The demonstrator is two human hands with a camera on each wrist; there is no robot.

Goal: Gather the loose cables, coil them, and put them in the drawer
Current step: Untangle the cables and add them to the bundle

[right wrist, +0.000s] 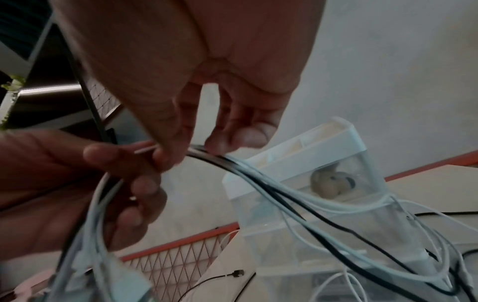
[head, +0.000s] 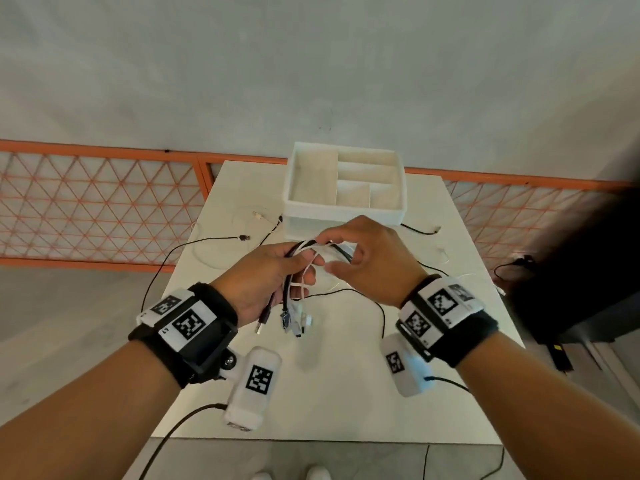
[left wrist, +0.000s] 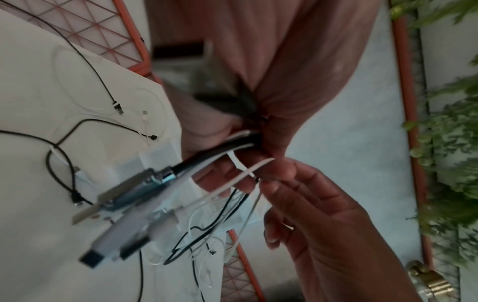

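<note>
Both hands work above the table's middle: left hand (head: 266,275) grips the cable bundle (head: 294,292) by its plugs, right hand (head: 360,258) pinches the strands to bend a coil.

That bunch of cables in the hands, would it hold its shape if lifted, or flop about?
Probably floppy: the cables bend in a loose arc between the left hand and right hand. The plugs dangle below, so the ends likely swing. The strands look thin and smooth, so some may slip out of a loose grip.

Two hands (head: 270,271), one drawer (head: 343,211), one table (head: 346,393).
</note>
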